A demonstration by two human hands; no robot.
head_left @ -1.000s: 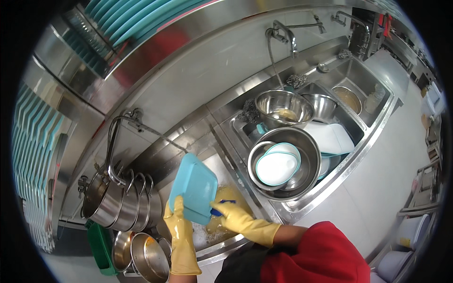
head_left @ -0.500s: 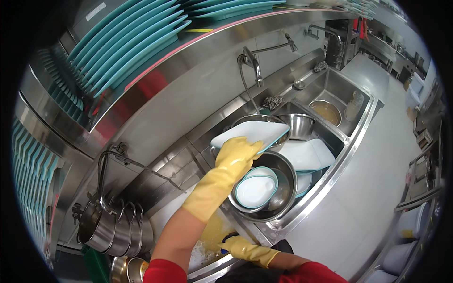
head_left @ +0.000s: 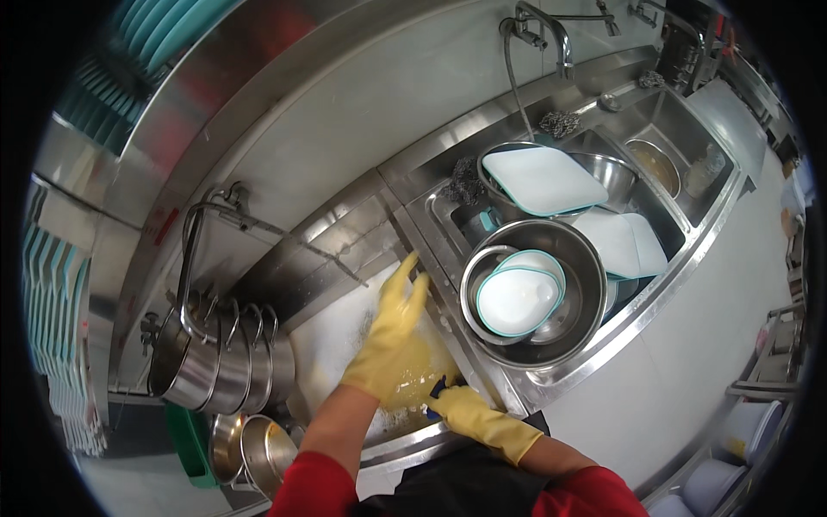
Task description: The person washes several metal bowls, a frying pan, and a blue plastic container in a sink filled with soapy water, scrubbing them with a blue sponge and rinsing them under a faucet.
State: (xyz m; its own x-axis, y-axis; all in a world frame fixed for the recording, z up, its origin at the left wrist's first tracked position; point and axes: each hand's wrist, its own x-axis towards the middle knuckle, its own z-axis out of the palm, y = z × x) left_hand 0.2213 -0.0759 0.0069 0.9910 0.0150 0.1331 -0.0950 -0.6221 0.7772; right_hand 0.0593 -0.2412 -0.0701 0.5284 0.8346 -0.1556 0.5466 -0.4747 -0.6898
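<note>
Yellow rubber gloves, one pair, worn on both hands; red sleeves behind them.

Item: left hand (head_left: pixel 389 323). Above the soapy sink (head_left: pixel 424 444), near its far right edge. Fingers (head_left: pixel 419 297) spread, at least two standing apart, nothing between them.

Item: right hand (head_left: pixel 469 416). At the near right corner of the same sink, fingers pressed together around a dark blue pad (head_left: pixel 438 387); their exact pinch is hidden by the glove.

Item: the dark blue pad. Visible length runs roughly away from the wearer. From the left fingers it lies to the right and closer to the body; the right hand is the nearer, being in contact.

Item: white dish (head_left: pixel 547 179), teal rim, laid across a steel bowl (head_left: pixel 497 196) in the neighbouring basin. Long axis from far left to near right; it lies beyond and to the right of the left fingers, well apart.

Item: large steel basin (head_left: pixel 587 302), containing a smaller steel bowl (head_left: pixel 469 297) and white oval bowls (head_left: pixel 517 302).

Item: handled steel pots (head_left: pixel 226 370), nested on their sides, left of the sink.
</note>
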